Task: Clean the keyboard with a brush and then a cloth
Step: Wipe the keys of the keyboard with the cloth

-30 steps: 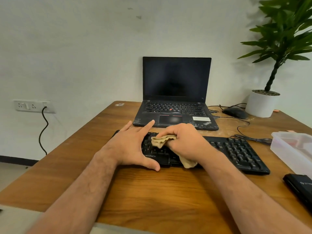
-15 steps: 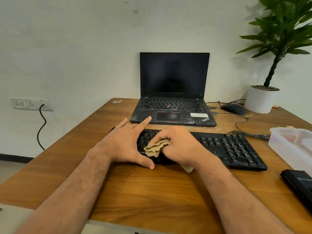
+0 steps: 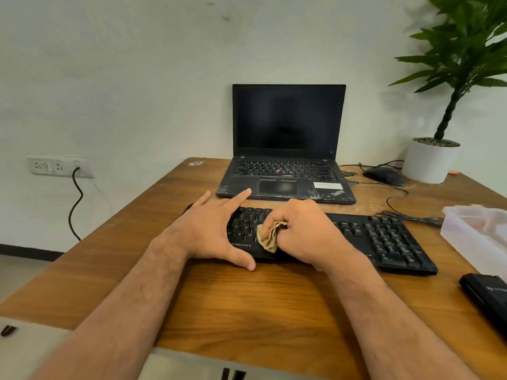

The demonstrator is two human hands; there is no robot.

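At the far left, a wall socket [image 3: 61,167] carries a black cord [image 3: 75,204] that drops toward the floor. Moving onto the wooden tabletop [image 3: 274,303], your left hand [image 3: 208,229] lies flat over the left end of the black keyboard [image 3: 384,239]: the fingers are straight and spread, the forefinger reaches toward the laptop's front edge, and the thumb rests against the keyboard's near edge. That grip is wide and holds nothing; it only presses the keyboard down.

Just to its right, your right hand [image 3: 304,231] has its fingers curled round a bunched tan cloth [image 3: 270,235], which sits on the keys in the left part of the keyboard, above the printed brand name. This grip is closed on the cloth, and the two hands are near each other without touching.

Behind the keyboard stands an open black laptop [image 3: 288,149] with a dark screen. Further right, a black mouse [image 3: 384,175] lies beside a white pot with a green plant [image 3: 450,105], and cables trail across the wood. At the right edge sit a clear plastic box [image 3: 477,237] and, nearer you, a black case [image 3: 485,297].
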